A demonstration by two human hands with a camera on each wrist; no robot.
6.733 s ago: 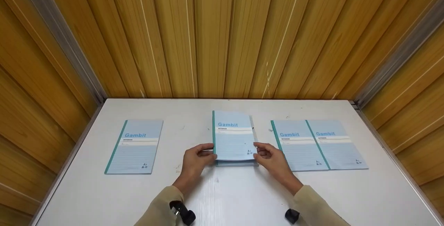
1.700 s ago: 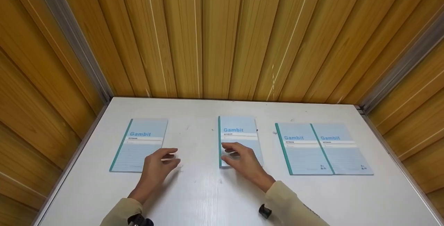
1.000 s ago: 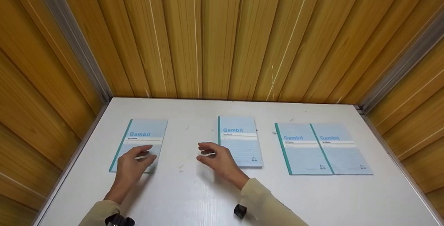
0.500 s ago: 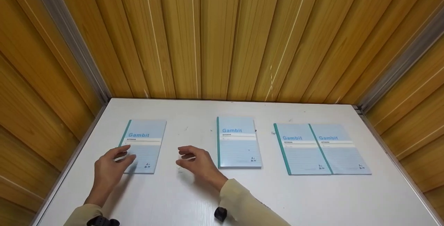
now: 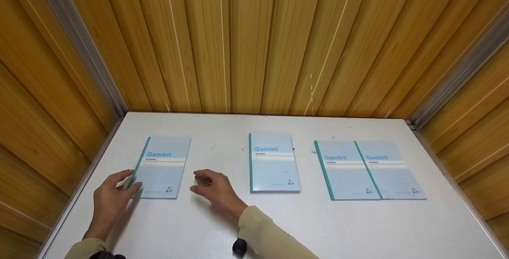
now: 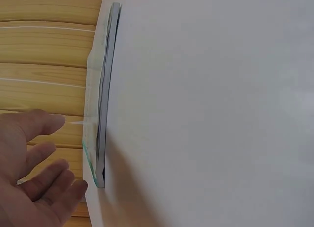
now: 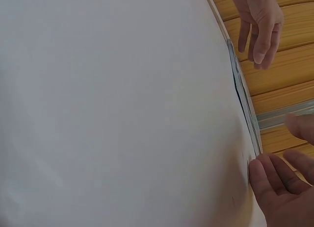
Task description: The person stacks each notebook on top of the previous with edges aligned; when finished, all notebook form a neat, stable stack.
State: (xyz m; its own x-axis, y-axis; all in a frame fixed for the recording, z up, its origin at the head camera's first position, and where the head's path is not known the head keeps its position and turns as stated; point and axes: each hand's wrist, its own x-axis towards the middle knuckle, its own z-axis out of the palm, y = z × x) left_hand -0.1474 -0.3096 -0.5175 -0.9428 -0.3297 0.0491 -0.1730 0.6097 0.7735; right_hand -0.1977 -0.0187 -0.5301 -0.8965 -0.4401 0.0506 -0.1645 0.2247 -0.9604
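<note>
A light blue Gambit notebook (image 5: 163,175) with a green spine lies on the left of the white table. My left hand (image 5: 111,199) is at its spine, thumb over the lower left corner and fingers loosely bent. In the left wrist view the left hand (image 6: 39,173) hovers by the notebook's end edge (image 6: 105,104); contact cannot be told. My right hand (image 5: 216,189) stays a little to the right of that notebook, apart from it, fingers bent and holding nothing. The right wrist view shows the right hand (image 7: 279,188) low and the left hand (image 7: 260,26) above.
A thicker notebook pile (image 5: 274,173) lies mid-table. Two more notebooks, a near one (image 5: 348,177) and a farther right one (image 5: 391,175), lie side by side on the right. Wood-patterned panels (image 5: 246,44) wall the white table (image 5: 278,227) at the back and sides.
Earlier both hands held a notebook over the middle pile; it now lies there, released. Both hands have since moved left, the left one past the left notebook to its spine.
</note>
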